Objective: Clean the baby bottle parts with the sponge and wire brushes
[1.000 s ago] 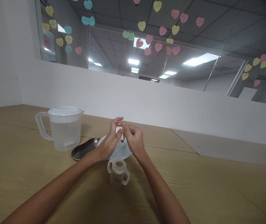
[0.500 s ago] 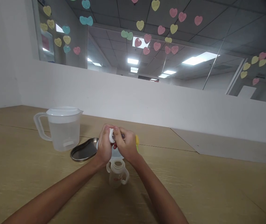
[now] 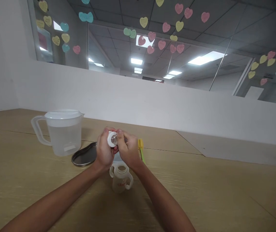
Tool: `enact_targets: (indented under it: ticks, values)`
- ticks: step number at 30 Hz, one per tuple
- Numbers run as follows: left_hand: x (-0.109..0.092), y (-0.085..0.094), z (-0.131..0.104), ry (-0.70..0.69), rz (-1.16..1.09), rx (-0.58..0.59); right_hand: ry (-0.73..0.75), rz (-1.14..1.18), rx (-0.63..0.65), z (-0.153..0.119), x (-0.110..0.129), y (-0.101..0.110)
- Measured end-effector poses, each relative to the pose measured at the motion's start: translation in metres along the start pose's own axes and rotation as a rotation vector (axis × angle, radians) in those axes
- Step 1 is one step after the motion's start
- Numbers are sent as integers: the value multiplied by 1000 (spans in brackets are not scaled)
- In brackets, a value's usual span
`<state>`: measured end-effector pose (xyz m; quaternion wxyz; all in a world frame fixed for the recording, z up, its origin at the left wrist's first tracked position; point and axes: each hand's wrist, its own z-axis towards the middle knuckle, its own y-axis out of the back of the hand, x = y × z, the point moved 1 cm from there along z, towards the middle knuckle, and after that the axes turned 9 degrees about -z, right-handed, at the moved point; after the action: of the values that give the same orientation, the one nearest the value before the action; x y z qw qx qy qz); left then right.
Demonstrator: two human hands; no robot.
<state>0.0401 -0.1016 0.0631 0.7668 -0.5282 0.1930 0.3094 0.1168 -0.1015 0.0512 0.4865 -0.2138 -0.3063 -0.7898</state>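
Bare hands raised together, fingers curled around white ring and clear nipple

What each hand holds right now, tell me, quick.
Left hand: closed, holding the white ring.
Right hand: closed, thumb and fingers on the clear piece in the ring's middle.

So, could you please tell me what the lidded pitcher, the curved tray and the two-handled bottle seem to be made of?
The pitcher looks like frosted plastic: cloudy and translucent. The tray seems to be polished metal, probably steel, given its dark sheen and bright rim. The bottle is translucent, likely plastic, though glass can't be ruled out.
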Motion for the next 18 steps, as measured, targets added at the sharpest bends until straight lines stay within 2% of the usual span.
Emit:
enact_targets:
  ticks: [7,18]
  values:
    - [-4,-4,-5,38,-33,-18,-14,31,-17,-3,5,1]
    - [-8,-8,-9,141,-78,-121,-33,4,-33,-5,11,0]
